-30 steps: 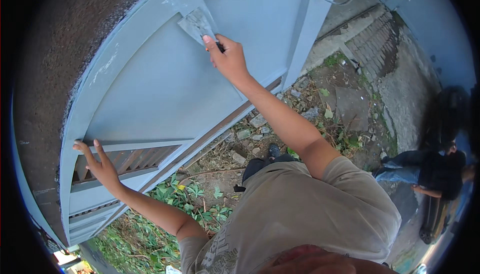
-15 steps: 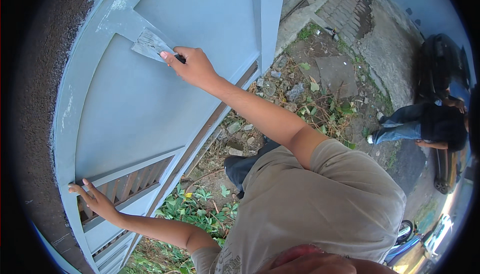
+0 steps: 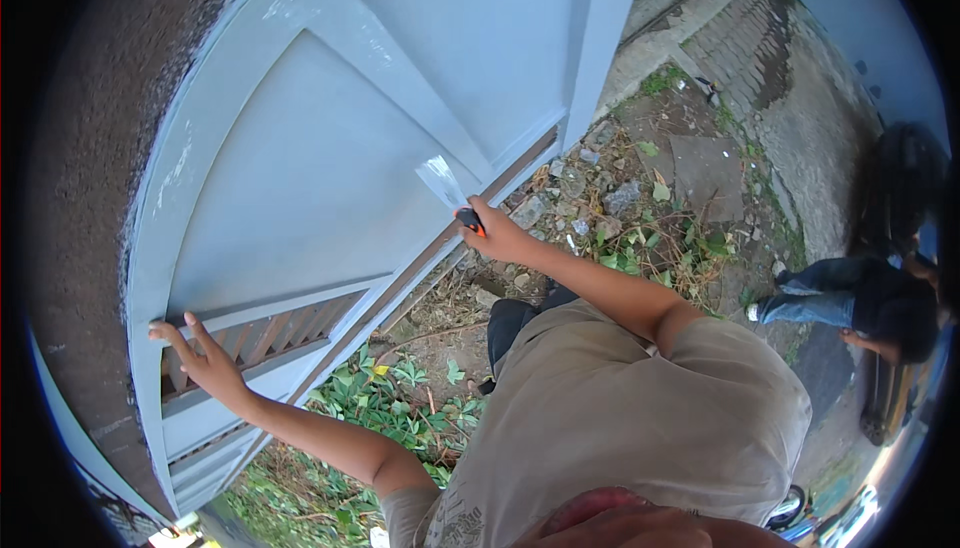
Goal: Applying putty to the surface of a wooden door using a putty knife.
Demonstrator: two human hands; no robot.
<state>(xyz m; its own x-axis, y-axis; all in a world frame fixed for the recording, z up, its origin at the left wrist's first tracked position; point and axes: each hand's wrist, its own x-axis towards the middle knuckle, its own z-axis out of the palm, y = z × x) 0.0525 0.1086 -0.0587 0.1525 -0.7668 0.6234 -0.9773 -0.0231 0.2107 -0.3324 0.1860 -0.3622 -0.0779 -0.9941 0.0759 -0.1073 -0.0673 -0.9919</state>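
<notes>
our right hand (image 3: 497, 238) grips, fingers curled, a flat metal scraper with orange-black handle (image 3: 452, 195), blade against the grey-blue painted metal gate (image 3: 300, 198) near its lower rail. our left hand (image 3: 203, 360), fingers spread, presses the brown slatted vent (image 3: 270, 333).

From my remote station, I find no package, label, sign or screen anywhere in this head view.
</notes>
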